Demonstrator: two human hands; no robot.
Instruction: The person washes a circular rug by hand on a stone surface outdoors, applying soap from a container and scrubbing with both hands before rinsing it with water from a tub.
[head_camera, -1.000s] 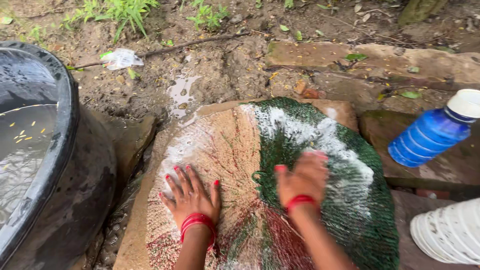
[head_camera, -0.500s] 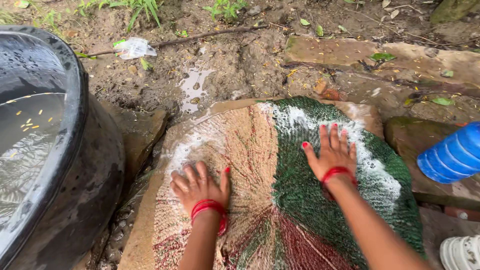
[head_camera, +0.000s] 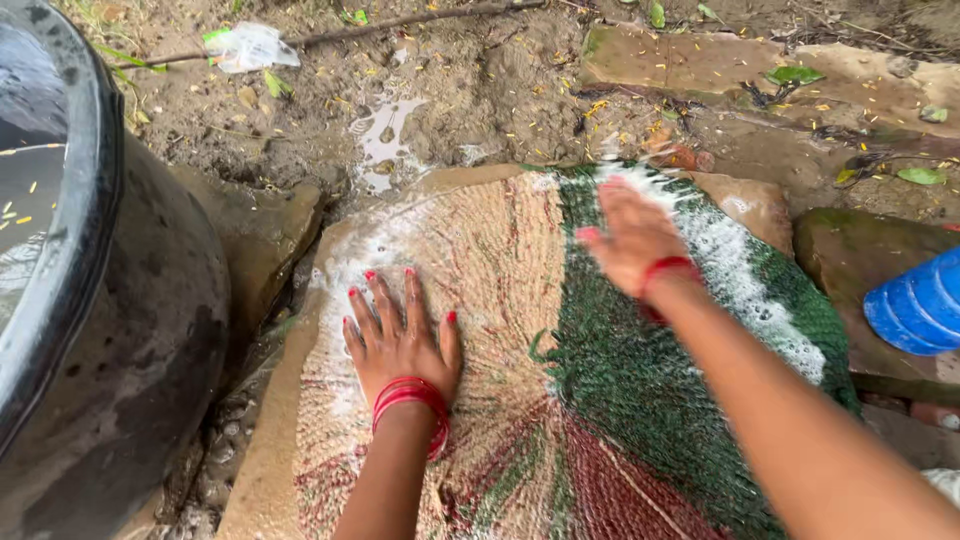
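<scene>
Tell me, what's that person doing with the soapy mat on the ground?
A person is kneeling over a woven mat spread on a flat stone slab outdoors. The left hand lies flat on the tan part, fingers spread. The right hand, blurred, is at the far edge, where white soap foam covers the green part. A big black tub holding water stands on the left, and a blue bottle lies on the right. The ground around is muddy.

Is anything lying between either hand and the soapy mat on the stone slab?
Nothing visible. The left hand lies flat on the woven mat, and the blurred right hand is at its foamy green part, with no object between.
</scene>
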